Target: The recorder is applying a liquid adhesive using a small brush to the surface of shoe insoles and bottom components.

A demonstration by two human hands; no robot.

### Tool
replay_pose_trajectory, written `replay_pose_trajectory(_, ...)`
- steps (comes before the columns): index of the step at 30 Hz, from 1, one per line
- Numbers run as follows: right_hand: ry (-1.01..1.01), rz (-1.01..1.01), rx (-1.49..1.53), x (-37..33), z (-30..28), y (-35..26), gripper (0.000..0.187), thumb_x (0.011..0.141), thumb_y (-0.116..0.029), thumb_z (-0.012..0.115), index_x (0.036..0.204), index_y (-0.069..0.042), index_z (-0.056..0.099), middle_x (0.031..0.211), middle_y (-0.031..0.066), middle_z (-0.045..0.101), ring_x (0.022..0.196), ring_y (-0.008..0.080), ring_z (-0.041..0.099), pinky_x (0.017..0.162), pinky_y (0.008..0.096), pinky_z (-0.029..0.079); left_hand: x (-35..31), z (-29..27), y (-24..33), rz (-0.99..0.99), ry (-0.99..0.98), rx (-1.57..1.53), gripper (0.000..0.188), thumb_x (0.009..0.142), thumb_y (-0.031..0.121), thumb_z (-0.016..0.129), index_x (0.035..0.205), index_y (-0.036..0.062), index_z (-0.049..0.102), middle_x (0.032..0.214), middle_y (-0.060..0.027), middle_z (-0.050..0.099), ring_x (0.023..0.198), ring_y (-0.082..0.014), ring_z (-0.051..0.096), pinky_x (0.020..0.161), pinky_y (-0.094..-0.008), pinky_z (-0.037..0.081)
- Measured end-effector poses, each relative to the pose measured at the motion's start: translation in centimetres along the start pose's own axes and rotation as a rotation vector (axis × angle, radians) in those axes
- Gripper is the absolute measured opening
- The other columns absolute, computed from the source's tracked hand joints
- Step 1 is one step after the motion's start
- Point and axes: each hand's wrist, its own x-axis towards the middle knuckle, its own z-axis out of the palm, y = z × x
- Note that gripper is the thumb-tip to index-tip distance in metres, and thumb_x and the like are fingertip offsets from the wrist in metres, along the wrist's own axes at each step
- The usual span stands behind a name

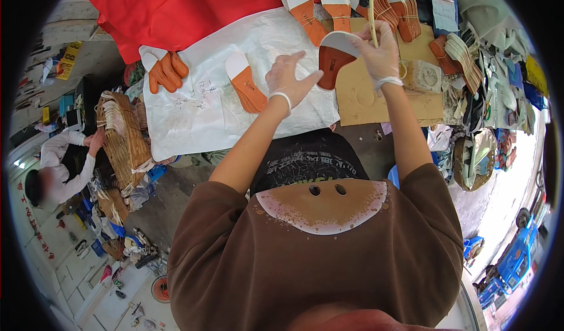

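Note:
My right hand [382, 55], in a thin translucent glove, grips a shoe insole [334, 59] by its white toe end. The insole's brown heel end points toward me. In the same hand a brush [372, 19] with a pale handle and dark bristles stands upward. My left hand [290, 79], gloved too, is open with its fingers apart beside the insole; whether a fingertip touches its edge I cannot tell. Below the left hand a stack of white-and-brown insoles [245, 87] lies on a white sheet [202, 66].
Fanned insoles [163, 68] lie at the sheet's left end. Several tied insole bundles [336, 9] line the far side by a red cloth [170, 11]. Cardboard [352, 105] and a pale block [423, 76] are at right. Another person [64, 158] works at far left.

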Motion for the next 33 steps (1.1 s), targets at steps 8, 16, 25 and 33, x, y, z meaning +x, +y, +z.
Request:
replay_pose_trajectory(8,-0.084,0.077,0.037,1.2,-2.6,-0.1,0.029,0.081,-0.016,0.076,0.097,-0.007,0.054,0.087,0.0019,0.061,0.084,0.0123,0.059,0.08,0.0284,0.049,1.5,0.5,0.5,-0.317,-0.679,-0.798,0.033,0.08,0.021,0.074,0.102,-0.0032,0.068,0.087,-0.0074,0.07,0.08,-0.0136,0.064,0.08,-0.0272,0.049)
replay_pose_trajectory(16,-0.346,-0.266,-0.693,-3.2,-2.8,0.0,0.026,0.09,-0.034,0.063,0.094,-0.009,0.057,0.08,0.0108,0.058,0.07,0.0271,0.059,0.063,0.0395,0.047,0.7,0.5,-0.7,-0.442,-0.712,-1.051,0.028,0.079,0.017,0.076,0.095,-0.0038,0.067,0.087,-0.0107,0.069,0.074,-0.0162,0.066,0.069,-0.0281,0.054)
replay_pose_trajectory(25,-0.358,-0.546,-0.707,-3.1,-3.9,0.5,0.027,0.088,-0.036,0.064,0.09,-0.009,0.058,0.083,0.0126,0.06,0.078,0.0342,0.062,0.062,0.0422,0.048,-0.3,0.0,-2.1,-0.478,-0.707,-1.081,0.029,0.079,0.013,0.074,0.098,-0.0069,0.066,0.088,-0.0119,0.069,0.074,-0.017,0.067,0.069,-0.028,0.055)
replay_pose_trajectory(33,-0.347,-0.345,-0.706,-3.9,-6.0,1.3,0.029,0.091,-0.037,0.059,0.086,-0.008,0.056,0.082,0.0152,0.061,0.074,0.0378,0.062,0.061,0.0466,0.049,0.2,-0.9,-3.2,-0.51,-0.8,-1.172,0.029,0.084,0.011,0.068,0.104,-0.0099,0.062,0.091,-0.0143,0.068,0.073,-0.0191,0.068,0.066,-0.0309,0.057)
